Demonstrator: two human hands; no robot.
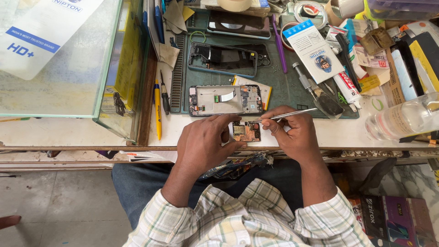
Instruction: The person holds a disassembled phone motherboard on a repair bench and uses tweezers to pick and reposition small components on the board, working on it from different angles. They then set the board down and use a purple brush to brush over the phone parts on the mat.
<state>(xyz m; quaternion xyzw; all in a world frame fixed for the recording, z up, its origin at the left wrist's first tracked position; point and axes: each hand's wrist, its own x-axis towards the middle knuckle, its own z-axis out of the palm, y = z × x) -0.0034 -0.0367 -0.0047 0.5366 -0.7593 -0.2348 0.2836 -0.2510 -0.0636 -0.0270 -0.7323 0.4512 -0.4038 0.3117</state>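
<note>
My left hand [206, 142] grips a small copper-coloured phone circuit board [247, 131] at the near edge of the white bench. My right hand [292, 132] holds thin metal tweezers [286, 115], their tip touching the board's top edge. Just beyond the board lies an opened phone body [226, 99] with its insides showing, on the dark green work mat [283, 87]. A second phone frame [223, 58] lies further back on the mat.
A glass display case [68, 59] stands at left. A yellow pen [157, 110] and a small screwdriver [164, 93] lie beside the mat. A metal scraper [320, 93], glue tube [345, 87], white packet [313, 49] and clear plastic bottle [402, 119] crowd the right.
</note>
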